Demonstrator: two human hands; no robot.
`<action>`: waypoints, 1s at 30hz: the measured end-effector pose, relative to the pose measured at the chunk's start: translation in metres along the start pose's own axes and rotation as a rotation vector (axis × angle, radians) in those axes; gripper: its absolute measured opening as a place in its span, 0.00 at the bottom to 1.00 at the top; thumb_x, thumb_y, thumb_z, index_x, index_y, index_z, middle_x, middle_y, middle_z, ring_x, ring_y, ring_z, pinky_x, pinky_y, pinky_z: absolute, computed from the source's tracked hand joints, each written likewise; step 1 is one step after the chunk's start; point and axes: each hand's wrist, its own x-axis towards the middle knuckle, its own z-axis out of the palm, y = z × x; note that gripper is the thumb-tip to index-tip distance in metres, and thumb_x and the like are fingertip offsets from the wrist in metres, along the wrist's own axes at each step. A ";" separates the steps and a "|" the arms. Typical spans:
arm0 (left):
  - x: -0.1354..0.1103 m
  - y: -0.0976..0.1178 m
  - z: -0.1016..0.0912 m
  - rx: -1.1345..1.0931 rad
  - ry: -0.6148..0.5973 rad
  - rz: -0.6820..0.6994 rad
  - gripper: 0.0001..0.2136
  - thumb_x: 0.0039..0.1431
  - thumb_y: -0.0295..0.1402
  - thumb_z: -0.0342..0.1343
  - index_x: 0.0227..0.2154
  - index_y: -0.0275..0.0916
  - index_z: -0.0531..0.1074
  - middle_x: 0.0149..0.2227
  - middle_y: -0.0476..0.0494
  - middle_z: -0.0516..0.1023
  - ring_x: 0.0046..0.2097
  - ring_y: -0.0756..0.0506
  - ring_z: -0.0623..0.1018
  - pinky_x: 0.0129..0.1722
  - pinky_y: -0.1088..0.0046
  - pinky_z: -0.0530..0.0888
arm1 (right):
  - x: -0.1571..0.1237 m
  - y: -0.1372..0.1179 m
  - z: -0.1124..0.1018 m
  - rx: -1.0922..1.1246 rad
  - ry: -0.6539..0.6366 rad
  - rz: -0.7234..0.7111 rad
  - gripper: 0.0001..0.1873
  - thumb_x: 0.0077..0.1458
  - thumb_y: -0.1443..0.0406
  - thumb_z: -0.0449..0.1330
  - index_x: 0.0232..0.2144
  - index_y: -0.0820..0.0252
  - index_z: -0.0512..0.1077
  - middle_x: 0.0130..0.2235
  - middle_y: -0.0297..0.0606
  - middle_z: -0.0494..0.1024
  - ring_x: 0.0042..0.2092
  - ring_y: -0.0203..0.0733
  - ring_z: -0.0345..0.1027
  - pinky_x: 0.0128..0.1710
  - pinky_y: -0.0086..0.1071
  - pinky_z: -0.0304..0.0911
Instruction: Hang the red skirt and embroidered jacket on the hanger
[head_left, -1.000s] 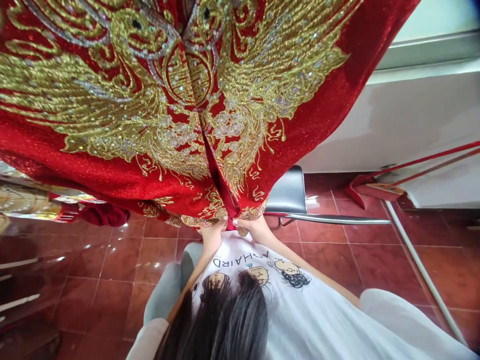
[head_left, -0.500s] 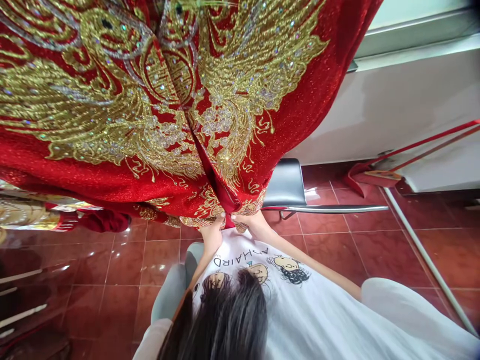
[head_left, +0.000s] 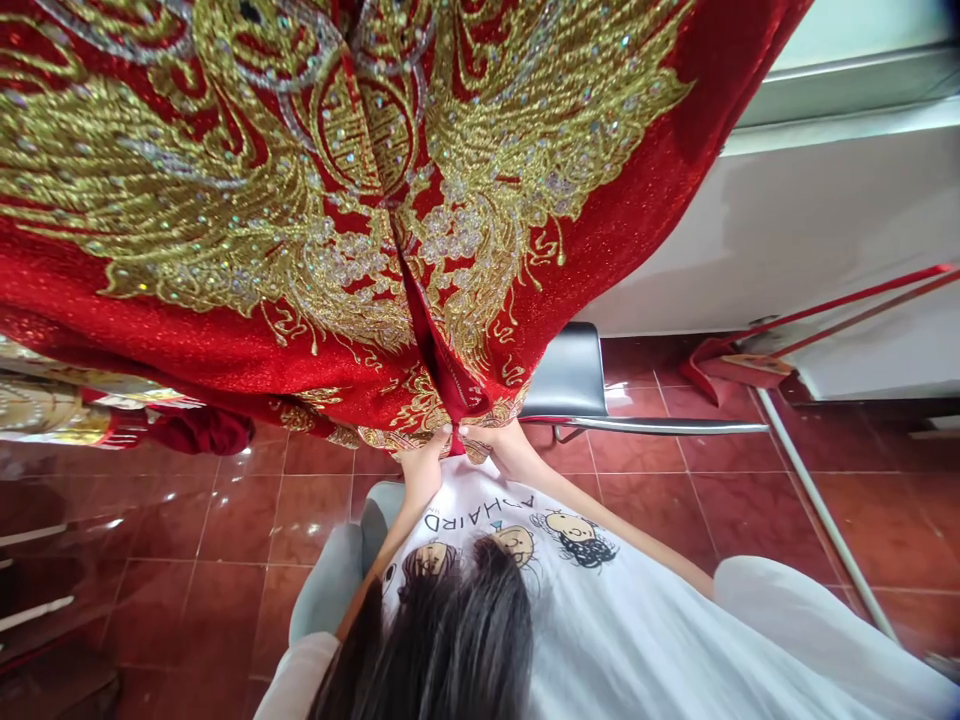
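Note:
A red garment (head_left: 315, 200) with heavy gold embroidery and beads hangs in front of me and fills the upper left of the view. Its front opening runs down the middle to the hem. My left hand (head_left: 421, 462) pinches the hem on the left side of the opening. My right hand (head_left: 504, 446) grips the hem on the right side, close to the left hand. Both hands are closed on the fabric, just above my white printed shirt (head_left: 600, 610).
A dark chair (head_left: 574, 385) with a chrome frame stands behind the garment. A white wall and ledge (head_left: 787, 230) are at the right. A red mop (head_left: 742, 365) and a white pole (head_left: 825, 520) lie on the red tiled floor (head_left: 225, 520). More red cloth (head_left: 195, 432) hangs at left.
The view swung left and then back, so the garment shifted across the picture. Both hands stay at the hem by the opening, with the same grip.

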 end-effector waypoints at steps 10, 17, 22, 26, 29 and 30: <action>-0.005 0.013 0.004 -0.027 0.040 0.112 0.26 0.41 0.36 0.71 0.46 0.40 0.71 0.46 0.41 0.79 0.58 0.39 0.71 0.61 0.57 0.65 | 0.004 -0.002 0.010 0.055 0.063 0.033 0.19 0.30 0.65 0.73 0.26 0.61 0.68 0.20 0.28 0.71 0.17 0.31 0.57 0.12 0.28 0.52; -0.005 0.005 0.002 -0.059 0.027 0.071 0.27 0.41 0.35 0.70 0.47 0.38 0.71 0.47 0.39 0.78 0.55 0.38 0.74 0.59 0.56 0.67 | 0.006 0.001 0.010 0.063 0.073 -0.005 0.22 0.33 0.65 0.71 0.34 0.58 0.71 0.28 0.33 0.78 0.28 0.38 0.69 0.26 0.31 0.64; -0.002 0.013 0.006 0.024 -0.001 0.123 0.25 0.43 0.33 0.69 0.46 0.37 0.73 0.46 0.40 0.79 0.56 0.39 0.73 0.60 0.59 0.66 | 0.012 0.002 0.013 0.064 0.040 0.053 0.22 0.33 0.64 0.71 0.35 0.57 0.71 0.33 0.36 0.80 0.37 0.44 0.73 0.34 0.34 0.69; 0.002 0.008 0.001 0.029 0.022 0.122 0.24 0.42 0.33 0.69 0.45 0.37 0.74 0.47 0.39 0.79 0.55 0.39 0.74 0.60 0.59 0.66 | 0.012 0.002 -0.006 0.037 0.077 0.091 0.23 0.36 0.62 0.71 0.37 0.56 0.71 0.39 0.37 0.80 0.40 0.43 0.74 0.37 0.34 0.69; 0.003 0.006 -0.004 0.050 0.059 0.120 0.24 0.39 0.33 0.70 0.44 0.37 0.74 0.45 0.40 0.80 0.53 0.39 0.75 0.58 0.59 0.67 | 0.006 0.001 -0.027 -0.197 0.088 0.351 0.19 0.43 0.52 0.67 0.31 0.60 0.72 0.32 0.40 0.80 0.32 0.41 0.73 0.30 0.32 0.67; 0.004 0.007 -0.004 0.059 0.062 0.112 0.24 0.39 0.33 0.70 0.43 0.37 0.74 0.44 0.40 0.80 0.51 0.39 0.76 0.57 0.59 0.67 | 0.004 0.001 -0.030 -0.289 0.076 0.419 0.20 0.43 0.51 0.66 0.28 0.62 0.72 0.28 0.41 0.78 0.28 0.39 0.71 0.27 0.31 0.65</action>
